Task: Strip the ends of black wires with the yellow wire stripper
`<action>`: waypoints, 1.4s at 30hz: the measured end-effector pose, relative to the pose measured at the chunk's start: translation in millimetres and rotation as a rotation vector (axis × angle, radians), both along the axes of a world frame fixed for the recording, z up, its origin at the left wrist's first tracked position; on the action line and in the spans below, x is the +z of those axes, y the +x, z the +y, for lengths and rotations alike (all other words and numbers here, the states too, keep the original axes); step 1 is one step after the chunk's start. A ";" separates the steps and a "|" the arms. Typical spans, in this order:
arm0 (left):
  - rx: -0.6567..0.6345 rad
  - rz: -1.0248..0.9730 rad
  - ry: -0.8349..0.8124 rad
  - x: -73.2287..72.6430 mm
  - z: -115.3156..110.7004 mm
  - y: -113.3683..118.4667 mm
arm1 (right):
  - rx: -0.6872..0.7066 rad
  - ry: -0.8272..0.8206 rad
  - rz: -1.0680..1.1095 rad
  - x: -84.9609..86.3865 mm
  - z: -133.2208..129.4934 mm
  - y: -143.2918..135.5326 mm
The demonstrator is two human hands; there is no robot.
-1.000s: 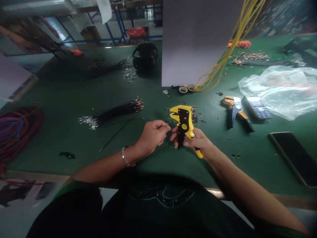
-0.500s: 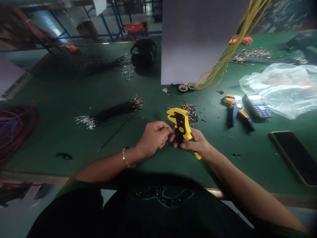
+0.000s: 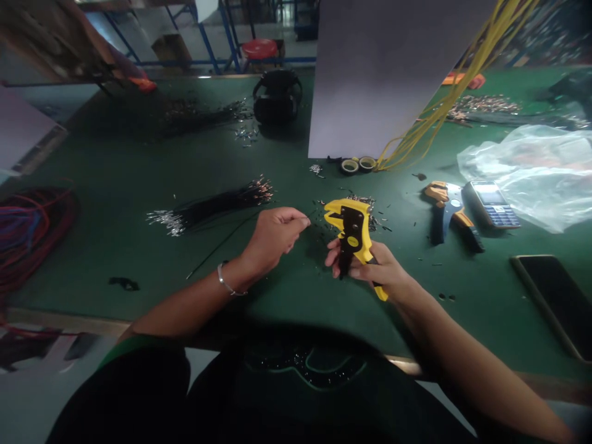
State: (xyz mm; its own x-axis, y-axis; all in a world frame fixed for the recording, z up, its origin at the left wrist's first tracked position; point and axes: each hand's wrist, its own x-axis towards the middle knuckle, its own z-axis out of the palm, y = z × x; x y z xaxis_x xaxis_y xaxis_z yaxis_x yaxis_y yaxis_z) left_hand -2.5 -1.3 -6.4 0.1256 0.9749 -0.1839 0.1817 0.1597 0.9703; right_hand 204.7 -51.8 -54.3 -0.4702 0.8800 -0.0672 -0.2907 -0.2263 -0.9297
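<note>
My right hand (image 3: 377,262) is wrapped round the handles of a yellow and black wire stripper (image 3: 354,231), its jaws up and toward the left. My left hand (image 3: 272,237) is closed in a pinch just left of the tool, apart from it; what its fingertips hold is too small to make out. Behind the stripper lies a pile of short dark and copper-coloured cut ends (image 3: 370,209). To the left of my left hand rests a bundle of black wires (image 3: 213,206) with silvery tips at one end and coppery tips at the other. A single black wire (image 3: 222,245) lies in front of the bundle.
On the right are an orange and blue tool (image 3: 451,206), a keypad phone (image 3: 494,203), a smartphone (image 3: 552,299) and a plastic bag (image 3: 536,172). Tape rolls (image 3: 350,166) sit below a grey panel (image 3: 365,80) and yellow wires (image 3: 430,117). Red cable coils (image 3: 37,234) lie left.
My left hand has drawn back left, away from the stripper, and a gap now shows between them. The stripper stays in my right hand. The whole view has shifted slightly.
</note>
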 end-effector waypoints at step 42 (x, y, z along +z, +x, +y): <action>-0.351 0.298 0.370 16.9 10.5 -18.3 | 0.194 0.003 0.021 7.7 -6.1 0.0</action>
